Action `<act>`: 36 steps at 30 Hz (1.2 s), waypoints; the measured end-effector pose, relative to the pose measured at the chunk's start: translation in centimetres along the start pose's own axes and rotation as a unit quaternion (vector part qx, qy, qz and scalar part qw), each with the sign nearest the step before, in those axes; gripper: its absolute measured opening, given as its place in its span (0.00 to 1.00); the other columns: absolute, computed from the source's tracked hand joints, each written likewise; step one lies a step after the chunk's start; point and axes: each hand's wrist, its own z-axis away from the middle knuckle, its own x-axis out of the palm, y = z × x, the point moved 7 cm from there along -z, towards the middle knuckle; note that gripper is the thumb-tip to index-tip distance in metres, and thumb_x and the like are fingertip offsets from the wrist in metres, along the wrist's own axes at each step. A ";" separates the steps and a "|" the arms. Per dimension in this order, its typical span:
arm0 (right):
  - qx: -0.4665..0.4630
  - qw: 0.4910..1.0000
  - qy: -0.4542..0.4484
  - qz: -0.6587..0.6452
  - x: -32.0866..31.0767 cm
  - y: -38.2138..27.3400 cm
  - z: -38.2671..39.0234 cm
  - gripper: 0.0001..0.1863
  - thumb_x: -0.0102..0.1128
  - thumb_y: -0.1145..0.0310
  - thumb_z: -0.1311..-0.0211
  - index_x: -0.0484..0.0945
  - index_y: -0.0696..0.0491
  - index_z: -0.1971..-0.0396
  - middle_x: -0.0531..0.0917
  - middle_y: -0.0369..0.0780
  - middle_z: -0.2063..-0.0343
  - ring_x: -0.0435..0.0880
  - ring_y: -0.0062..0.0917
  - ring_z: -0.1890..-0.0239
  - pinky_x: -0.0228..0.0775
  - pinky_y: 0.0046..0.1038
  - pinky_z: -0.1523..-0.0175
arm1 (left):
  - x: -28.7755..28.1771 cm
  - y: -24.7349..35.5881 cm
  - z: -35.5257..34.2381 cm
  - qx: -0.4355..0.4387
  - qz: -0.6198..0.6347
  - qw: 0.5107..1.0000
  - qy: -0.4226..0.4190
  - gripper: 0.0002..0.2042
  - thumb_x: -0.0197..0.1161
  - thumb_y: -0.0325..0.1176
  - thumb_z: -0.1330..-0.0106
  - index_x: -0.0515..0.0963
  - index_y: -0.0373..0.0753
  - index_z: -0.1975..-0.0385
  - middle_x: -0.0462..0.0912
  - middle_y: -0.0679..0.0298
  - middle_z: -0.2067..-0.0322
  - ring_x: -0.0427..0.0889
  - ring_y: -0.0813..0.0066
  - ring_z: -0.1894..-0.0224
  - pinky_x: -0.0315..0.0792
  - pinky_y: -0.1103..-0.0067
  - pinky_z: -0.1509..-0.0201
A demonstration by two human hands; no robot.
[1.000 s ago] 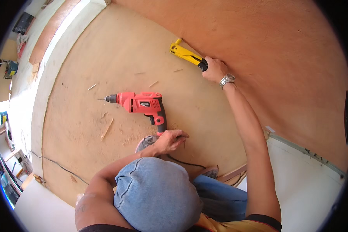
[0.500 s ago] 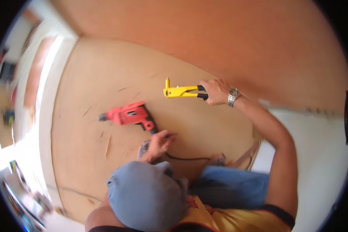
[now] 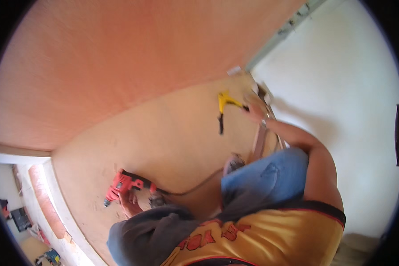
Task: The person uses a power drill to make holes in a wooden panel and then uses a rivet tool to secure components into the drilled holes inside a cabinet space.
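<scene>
My right hand (image 3: pixel 255 110) grips one black-ended handle of a yellow hand riveter (image 3: pixel 226 98) at arm's length. The tool's other handle swings away, spread wide. Some motion blur softens these fingers. Lower down on the left, my left hand (image 3: pixel 129 205) is closed around the body of a red corded power drill (image 3: pixel 119 184), partly hidden beneath it. The drill's chuck points down and left, its handle lies toward my foot, and its dark cord (image 3: pixel 190 191) runs right across the board.
I squat on a light wooden board (image 3: pixel 164 128). An orange-brown wood panel (image 3: pixel 133 57) rises beyond it, and a white wall (image 3: pixel 341 88) stands on the right. Wood strips (image 3: pixel 260 144) lie near my right knee. Tools (image 3: pixel 48 257) sit outside a pale frame at lower left.
The riveter has turned and its handles have spread apart. My left hand has gone from near the drill's handle to its body, and the drill has tilted. My view has swung right.
</scene>
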 end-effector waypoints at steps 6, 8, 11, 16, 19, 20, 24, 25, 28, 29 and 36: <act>-0.049 0.991 0.118 0.044 3.9 0.4 -1.3 0.25 0.62 0.49 0.38 0.79 0.61 0.65 0.84 0.53 0.68 0.85 0.50 0.66 0.75 0.50 0.61 | 7.2 5.0 -0.3 0.015 0.058 0.994 -0.094 0.26 0.67 0.46 0.31 0.70 0.54 0.35 0.83 0.64 0.52 0.81 0.68 0.55 0.76 0.72 0.51; -0.039 0.999 -0.014 0.000 6.8 -0.9 -3.4 0.24 0.63 0.48 0.39 0.80 0.59 0.68 0.85 0.53 0.69 0.87 0.49 0.65 0.78 0.50 0.56 | 7.0 6.7 0.4 0.029 0.072 0.992 -0.100 0.26 0.68 0.46 0.32 0.70 0.53 0.36 0.83 0.64 0.52 0.81 0.68 0.56 0.76 0.72 0.51; -0.043 0.979 -0.186 0.077 9.8 -0.5 -3.0 0.27 0.64 0.44 0.41 0.83 0.60 0.67 0.87 0.54 0.68 0.88 0.47 0.61 0.80 0.46 0.51 | 7.8 5.8 1.2 0.017 0.064 0.991 -0.113 0.26 0.69 0.47 0.33 0.71 0.52 0.37 0.82 0.64 0.52 0.81 0.69 0.56 0.75 0.72 0.51; -0.121 0.988 -0.005 0.099 6.5 -0.2 -6.0 0.27 0.65 0.45 0.44 0.85 0.58 0.66 0.87 0.53 0.67 0.88 0.48 0.62 0.80 0.45 0.53 | 11.2 3.9 2.8 0.005 0.078 0.984 -0.160 0.26 0.70 0.49 0.35 0.72 0.50 0.40 0.82 0.65 0.53 0.81 0.70 0.56 0.75 0.72 0.51; -0.124 0.991 -0.010 0.042 5.7 -6.1 -5.1 0.19 0.67 0.50 0.45 0.84 0.53 0.69 0.88 0.48 0.68 0.89 0.44 0.64 0.80 0.44 0.57 | 11.2 4.6 3.6 0.024 0.074 0.982 -0.171 0.27 0.71 0.50 0.37 0.73 0.48 0.41 0.82 0.65 0.53 0.80 0.70 0.56 0.74 0.72 0.51; -0.170 0.984 -0.044 0.024 4.9 -8.2 -4.6 0.19 0.68 0.49 0.46 0.85 0.52 0.67 0.89 0.48 0.68 0.89 0.43 0.64 0.81 0.43 0.56 | 12.0 4.7 4.0 0.025 0.079 0.980 -0.179 0.27 0.71 0.51 0.37 0.73 0.48 0.42 0.82 0.65 0.53 0.80 0.70 0.57 0.74 0.72 0.51; -0.361 0.922 -0.135 -0.019 0.7 -18.7 0.0 0.31 0.74 0.43 0.48 0.85 0.55 0.55 0.90 0.46 0.65 0.90 0.39 0.62 0.82 0.37 0.52 | 17.3 7.3 7.8 0.066 0.067 0.977 -0.193 0.25 0.71 0.54 0.38 0.77 0.47 0.47 0.82 0.66 0.53 0.80 0.70 0.51 0.72 0.71 0.43; -0.403 0.898 -0.166 -0.062 -1.2 -23.6 3.6 0.36 0.75 0.43 0.47 0.82 0.58 0.48 0.89 0.47 0.60 0.89 0.38 0.58 0.81 0.35 0.48 | 19.2 8.6 9.8 0.070 0.067 0.967 -0.234 0.22 0.69 0.51 0.35 0.78 0.46 0.48 0.83 0.67 0.53 0.81 0.70 0.51 0.73 0.71 0.44; -0.483 0.820 -0.229 -0.206 -4.2 -34.7 12.1 0.45 0.77 0.44 0.48 0.73 0.58 0.37 0.84 0.48 0.47 0.85 0.36 0.46 0.76 0.37 0.39 | 24.3 12.0 13.7 0.069 0.044 0.939 -0.335 0.13 0.64 0.41 0.30 0.77 0.41 0.52 0.84 0.66 0.53 0.82 0.70 0.51 0.76 0.71 0.46; -0.488 0.815 -0.240 -0.199 -4.5 -35.9 14.0 0.45 0.77 0.44 0.48 0.73 0.58 0.37 0.84 0.48 0.47 0.85 0.36 0.46 0.76 0.37 0.39 | 26.3 12.4 14.7 0.068 0.030 0.918 -0.389 0.12 0.63 0.38 0.30 0.77 0.41 0.53 0.84 0.65 0.54 0.83 0.70 0.50 0.77 0.71 0.45; -0.400 0.806 -0.087 -0.428 -11.2 -35.8 17.2 0.31 0.76 0.65 0.45 0.74 0.55 0.42 0.85 0.40 0.53 0.83 0.26 0.52 0.76 0.32 0.43 | 39.1 13.2 26.6 0.098 -0.064 0.820 -0.560 0.21 0.65 0.35 0.36 0.71 0.37 0.45 0.80 0.62 0.50 0.81 0.66 0.46 0.74 0.65 0.37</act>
